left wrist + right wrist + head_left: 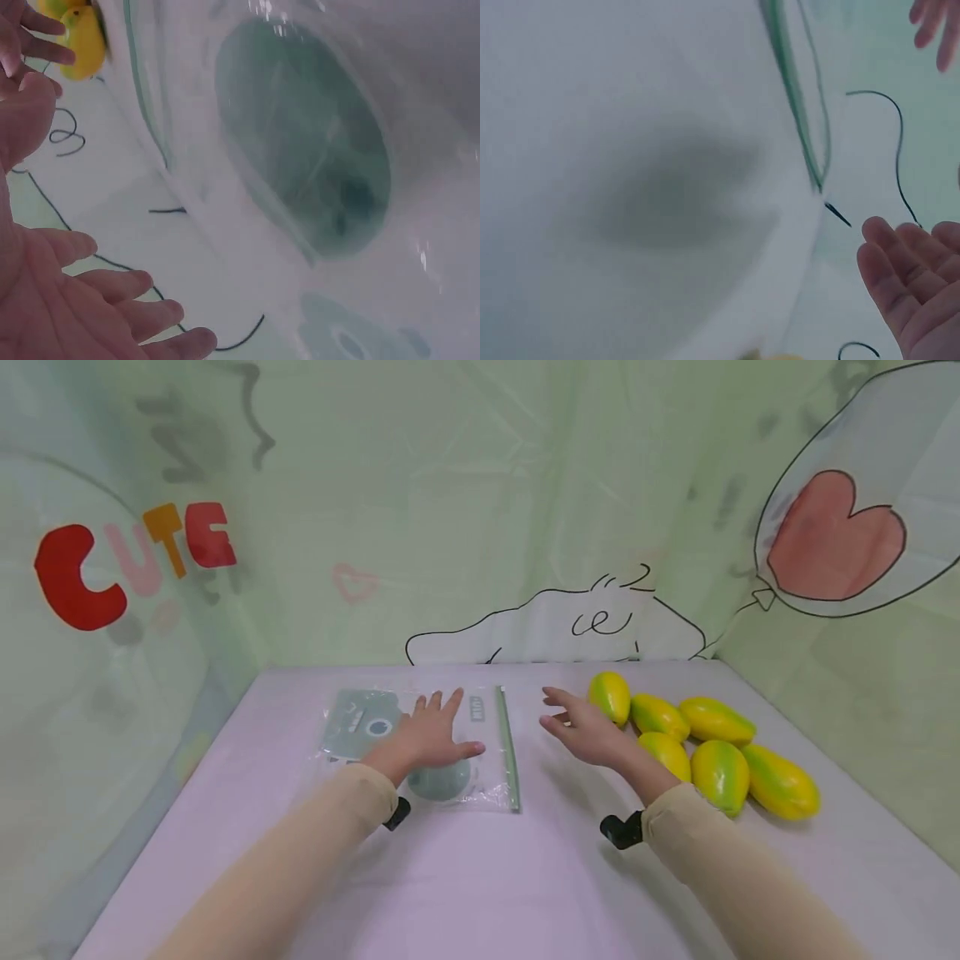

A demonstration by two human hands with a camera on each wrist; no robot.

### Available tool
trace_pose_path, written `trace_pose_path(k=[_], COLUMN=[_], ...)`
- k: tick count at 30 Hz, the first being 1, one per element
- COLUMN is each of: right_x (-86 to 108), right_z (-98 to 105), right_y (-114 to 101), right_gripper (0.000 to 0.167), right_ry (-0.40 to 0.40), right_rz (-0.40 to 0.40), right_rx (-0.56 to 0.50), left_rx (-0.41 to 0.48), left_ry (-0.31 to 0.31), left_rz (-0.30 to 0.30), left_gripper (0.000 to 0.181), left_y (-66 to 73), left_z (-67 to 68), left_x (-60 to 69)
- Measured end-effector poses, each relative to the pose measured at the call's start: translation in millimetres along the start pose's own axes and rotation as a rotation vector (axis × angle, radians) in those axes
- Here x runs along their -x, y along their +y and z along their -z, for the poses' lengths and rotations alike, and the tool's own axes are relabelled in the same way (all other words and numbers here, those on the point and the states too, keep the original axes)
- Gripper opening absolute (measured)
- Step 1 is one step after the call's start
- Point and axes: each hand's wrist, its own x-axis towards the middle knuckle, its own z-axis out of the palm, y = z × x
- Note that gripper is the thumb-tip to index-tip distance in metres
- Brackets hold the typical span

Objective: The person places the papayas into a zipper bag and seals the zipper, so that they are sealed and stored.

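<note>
Clear bag [442,783] lies flat below the nearer left hand [430,737] (fingers spread, empty), bag's green strip [508,752] running near-to-far along the edge facing the right hand [588,732] (fingers loosely extended, empty), which is beside yellow-green fruits [720,772].

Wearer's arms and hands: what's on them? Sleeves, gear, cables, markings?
Both arms wear long, plain beige sleeves: left sleeve, right sleeve. A small black device pokes out by each cuff: left device, right device. Left hand and right hand are bare, no gloves. No cables or sleeve markings visible.
</note>
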Motion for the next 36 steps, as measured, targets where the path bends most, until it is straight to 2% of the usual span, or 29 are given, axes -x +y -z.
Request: trace_pose_path(k=[5,9,14,17,23,28,30,33,36], right_x=[-6.9,-10.0,-11.5,-11.8,-11.4,-13.7,-15.9,-19.9,-24.6], right_z=[-24.5,-36.7,-44.8,-47.4,-50.3,-51.9,-53.3,-56.8,-60.4], right_y=[0.4,0.0,-0.1,-0.8,-4.0,-7.4,-9.0,-11.1,-12.6], right_gripper=[0.053,0.048,0.046,0.043,0.035,0.025,0.026,0.034,0.034], right_ry=[-0.072,-0.095,-0.102,-0.116,-0.130,-0.120,-0.125,-0.151,-0.177], right_rz=[0.017,0.032,0.030,0.026,0.050,0.048,0.024,-0.004,0.032], right_rx=[0.028,0.034,0.011,-0.009,-0.057,-0.080,-0.046,0.061,0.192], left_rx=[0.032,0.024,0.044,0.057,0.128,0.250,0.274,0.274,0.273], left_ry=[-0.040,-0.058,-0.010,0.023,0.050,0.040,0.036,0.035,0.043], left_rz=[-0.020,-0.023,-0.002,0.029,0.091,0.094,0.087,0.073,0.053], left_gripper=[0.093,0.093,0.095,0.095,0.085,0.077,0.076,0.075,0.076], left_y=[20.6,36.5,53.7,60.5,63.1,60.2,59.8,58.9,56.9], left_z=[-25.1,-41.8,-60.4,-68.4,-76.3,-74.9,-74.9,-77.6,-79.2], left_x=[-5.9,-10.7,-16.7,-18.6,-19.6,-17.3,-16.2,-15.6,-14.9])
